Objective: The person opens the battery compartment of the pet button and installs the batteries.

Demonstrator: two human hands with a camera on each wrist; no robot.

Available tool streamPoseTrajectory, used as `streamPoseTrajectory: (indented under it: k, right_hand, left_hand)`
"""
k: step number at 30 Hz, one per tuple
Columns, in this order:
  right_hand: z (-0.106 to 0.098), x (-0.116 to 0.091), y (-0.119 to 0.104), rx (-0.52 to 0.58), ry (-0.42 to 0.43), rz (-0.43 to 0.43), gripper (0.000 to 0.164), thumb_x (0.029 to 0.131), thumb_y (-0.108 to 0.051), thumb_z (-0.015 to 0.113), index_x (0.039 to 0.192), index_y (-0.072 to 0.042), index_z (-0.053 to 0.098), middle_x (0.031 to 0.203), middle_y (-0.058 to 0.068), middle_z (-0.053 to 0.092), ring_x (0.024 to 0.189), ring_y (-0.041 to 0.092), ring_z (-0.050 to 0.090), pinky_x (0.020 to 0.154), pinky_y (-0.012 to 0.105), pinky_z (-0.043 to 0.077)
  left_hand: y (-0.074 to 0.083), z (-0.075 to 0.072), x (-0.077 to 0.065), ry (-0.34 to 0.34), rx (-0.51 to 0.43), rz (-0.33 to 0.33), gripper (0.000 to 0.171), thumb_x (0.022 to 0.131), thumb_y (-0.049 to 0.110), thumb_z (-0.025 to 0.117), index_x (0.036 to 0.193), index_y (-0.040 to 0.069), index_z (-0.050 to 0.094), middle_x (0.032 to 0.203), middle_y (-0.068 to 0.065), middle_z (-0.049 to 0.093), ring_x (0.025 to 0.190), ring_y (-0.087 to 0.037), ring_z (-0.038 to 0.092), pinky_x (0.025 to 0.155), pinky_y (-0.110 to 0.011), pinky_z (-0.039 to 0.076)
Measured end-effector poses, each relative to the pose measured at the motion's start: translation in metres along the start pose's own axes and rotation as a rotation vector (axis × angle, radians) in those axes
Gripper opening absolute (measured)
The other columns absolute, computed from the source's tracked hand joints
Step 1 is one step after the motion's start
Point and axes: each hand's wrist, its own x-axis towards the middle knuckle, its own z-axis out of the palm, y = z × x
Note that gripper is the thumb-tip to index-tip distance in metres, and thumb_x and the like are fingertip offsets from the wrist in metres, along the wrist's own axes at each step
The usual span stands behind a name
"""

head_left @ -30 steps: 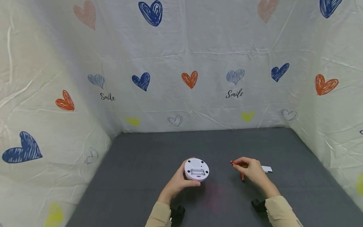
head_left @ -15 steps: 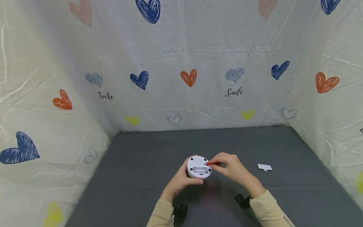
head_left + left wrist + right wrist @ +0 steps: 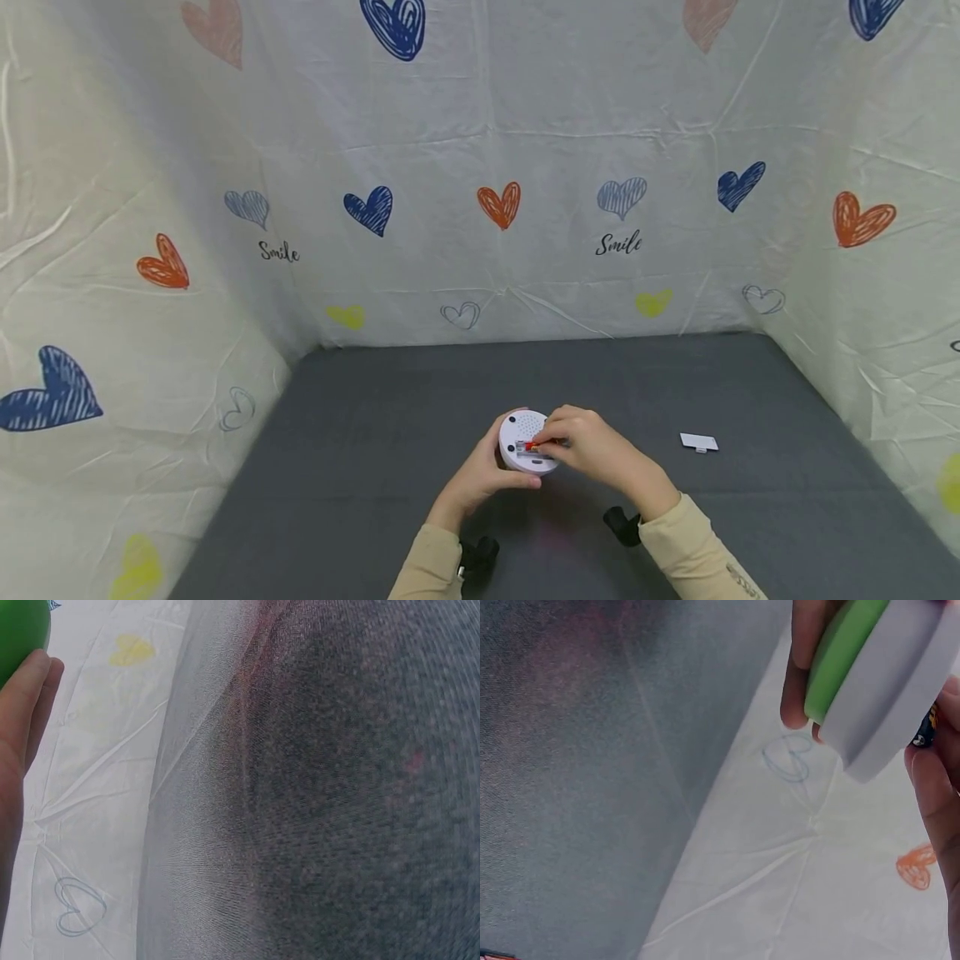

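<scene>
battery (image 3: 530,447) moved further across white device (image 3: 528,423); right grip (image 3: 592,444) pinches it, left grip (image 3: 480,474) holds device.

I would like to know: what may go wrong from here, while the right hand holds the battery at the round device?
The battery could slip, since the right hand appears to pinch it only with its fingertips.

It might be the wrong way round: no polarity marks can be read here.

The round device might tilt under pressure, because the left hand grips it by its sides.
</scene>
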Motion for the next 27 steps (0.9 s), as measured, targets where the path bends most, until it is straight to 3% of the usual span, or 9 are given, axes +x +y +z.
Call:
streamPoseTrajectory:
  k: [5,14,22,27]
  right_hand:
    - [-0.001,0.003,-0.004,-0.031,-0.012,-0.017,0.013,0.069,-0.01,0.072,0.082,-0.011,0.069,0.079,-0.005,0.059,0.074,0.007,0.051,0.063,0.017,0.045]
    - [0.003,0.005,-0.005,-0.051,0.011,-0.04,0.012,0.071,-0.009,0.07,0.082,-0.011,0.069,0.08,-0.005,0.059,0.077,0.008,0.051,0.066,0.019,0.045]
    - [0.011,0.005,-0.007,-0.061,0.068,-0.072,0.01,0.071,-0.007,0.069,0.081,-0.01,0.068,0.083,-0.003,0.058,0.08,0.009,0.05,0.068,0.021,0.046]
    - [0.009,-0.002,-0.001,0.062,0.065,0.036,0.015,0.072,-0.008,0.068,0.087,-0.011,0.068,0.087,-0.005,0.058,0.082,0.008,0.052,0.066,0.019,0.046]
  left_hand:
    - [0.002,0.0,0.0,-0.012,-0.018,0.029,0.086,0.066,-0.005,0.071,0.134,0.005,0.019,0.122,-0.014,0.037,0.1,-0.026,0.047,0.079,-0.033,0.045]
    - [-0.003,-0.003,0.0,-0.009,-0.066,0.047,0.087,0.065,-0.007,0.07,0.134,0.014,0.022,0.125,-0.015,0.034,0.103,-0.027,0.046,0.08,-0.034,0.044]
    - [-0.004,-0.002,-0.002,-0.003,-0.083,0.061,0.087,0.066,-0.009,0.069,0.134,0.007,0.018,0.125,-0.016,0.032,0.101,-0.027,0.047,0.08,-0.033,0.044]
    - [-0.003,-0.003,-0.005,0.018,-0.063,0.045,0.086,0.066,-0.009,0.069,0.134,0.007,0.018,0.125,-0.016,0.033,0.101,-0.026,0.048,0.08,-0.034,0.044]
